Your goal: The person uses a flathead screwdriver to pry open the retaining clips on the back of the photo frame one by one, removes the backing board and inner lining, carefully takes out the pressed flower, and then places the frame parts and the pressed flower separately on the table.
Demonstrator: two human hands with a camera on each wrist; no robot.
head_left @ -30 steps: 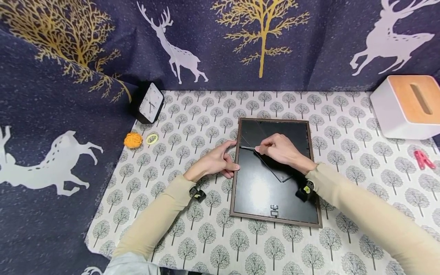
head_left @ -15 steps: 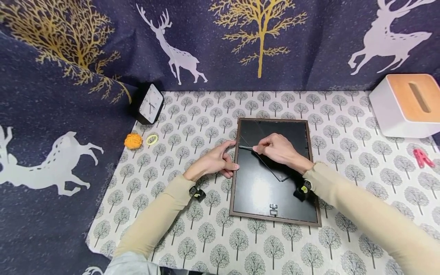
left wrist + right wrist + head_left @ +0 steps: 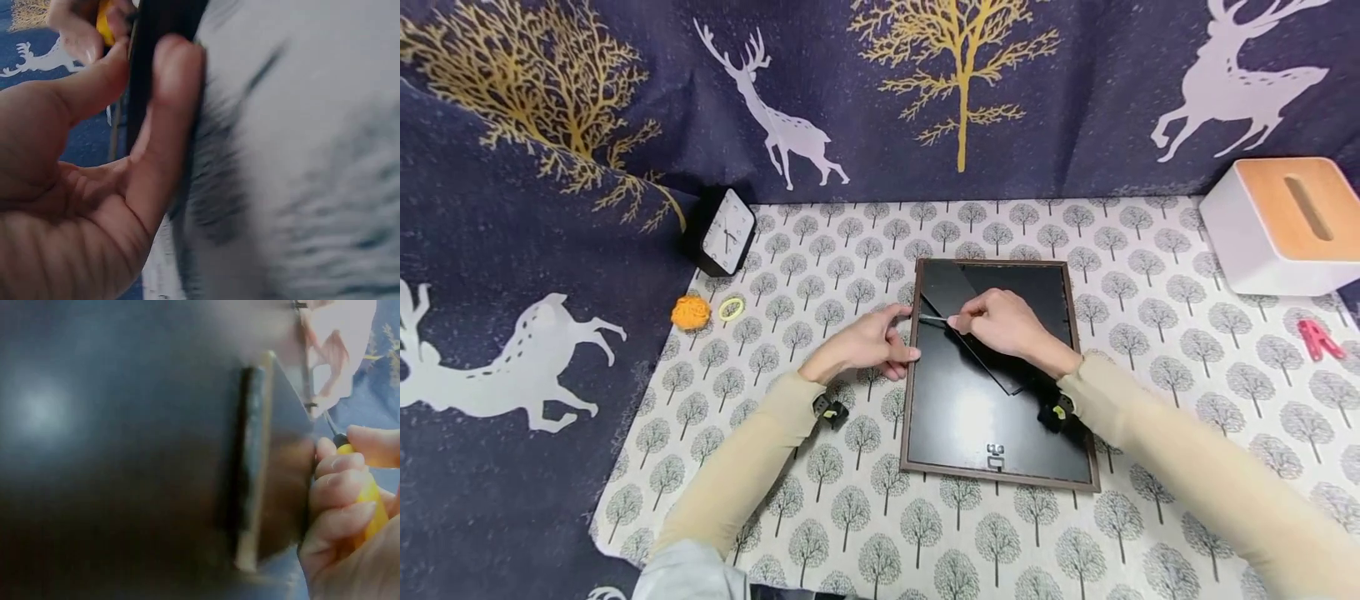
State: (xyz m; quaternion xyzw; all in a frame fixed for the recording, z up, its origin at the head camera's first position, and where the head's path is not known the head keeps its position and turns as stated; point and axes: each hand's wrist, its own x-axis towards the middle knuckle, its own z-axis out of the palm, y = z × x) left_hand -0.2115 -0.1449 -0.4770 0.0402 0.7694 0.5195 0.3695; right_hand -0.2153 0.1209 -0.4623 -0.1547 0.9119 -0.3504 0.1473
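Frame (image 3: 1000, 477): lies face down on the tablecloth, back up, with its black backing panel (image 3: 955, 425) showing and a little metal hanger (image 3: 996, 457) at its near end.
Left hand (image 3: 872, 343): on the frame's left rail, fingers partly bent, holding that edge between the digits; how hard it grips is anyone's guess.
Right hand (image 3: 1000, 323): over the frame's upper half, fingers closed around the yellow-handled tool (image 3: 379, 520).
Tool shaft (image 3: 934, 318): thin and metal, runs leftward from the right hand to the inside of the frame's left rail; the exact contact at the tip is too small to make out.
Dark flap (image 3: 1002, 373): slants across the frame's back, partly behind the right hand.
Just changed: honestly not much. Both hands keep their spots on the frame, but the dark line along the flap looks bolder than half a second ago. Could be the flap shifting, could be light. Best guess, the prying at that rail is still underway.
Around the frame: clock (image 3: 728, 233), orange ball (image 3: 690, 312) and yellow ring (image 3: 731, 308) to its left; tissue box (image 3: 1255, 229) and red clip (image 3: 1313, 337) well off to its right.
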